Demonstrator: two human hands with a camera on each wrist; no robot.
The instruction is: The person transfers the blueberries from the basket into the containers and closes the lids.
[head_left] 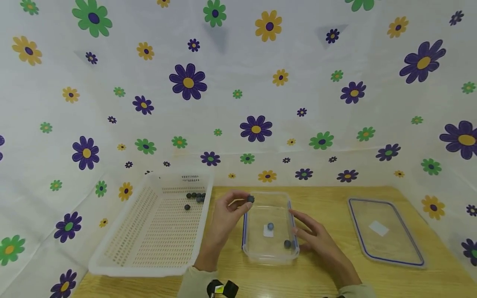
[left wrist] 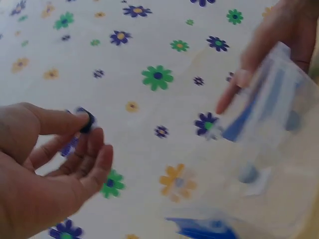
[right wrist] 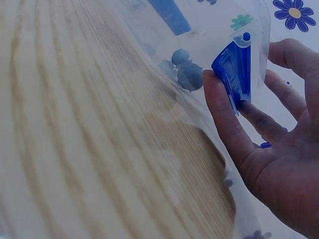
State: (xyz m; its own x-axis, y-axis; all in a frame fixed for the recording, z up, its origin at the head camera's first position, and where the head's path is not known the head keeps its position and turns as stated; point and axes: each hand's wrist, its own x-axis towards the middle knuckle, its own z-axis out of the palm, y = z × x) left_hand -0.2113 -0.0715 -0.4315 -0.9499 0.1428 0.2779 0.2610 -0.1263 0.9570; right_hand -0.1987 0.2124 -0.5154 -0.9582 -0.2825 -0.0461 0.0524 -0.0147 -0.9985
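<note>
My left hand (head_left: pixel 226 213) pinches a blueberry (head_left: pixel 251 199) between thumb and fingertips, above the left rim of a clear plastic container (head_left: pixel 257 258) with blue-edged sides. In the left wrist view that blueberry (left wrist: pixel 85 121) sits at the fingertips, apart from the container. Inside the container lie a blueberry (head_left: pixel 270 226) near a white label and another blueberry (head_left: pixel 287 244) by the right wall. My right hand (head_left: pixel 316 236) rests its fairly straight fingers against the container's right side. In the right wrist view those fingers (right wrist: pixel 222 107) touch around a blue latch flap (right wrist: pixel 234 69).
A white perforated basket (head_left: pixel 149 269) stands on the left, with several blueberries (head_left: pixel 187 207) in its far right part. A clear lid with a blue seal (head_left: pixel 391 231) lies on the wooden table (head_left: pixel 324 207) at right. A flower-patterned cloth (head_left: pixel 231 111) hangs behind.
</note>
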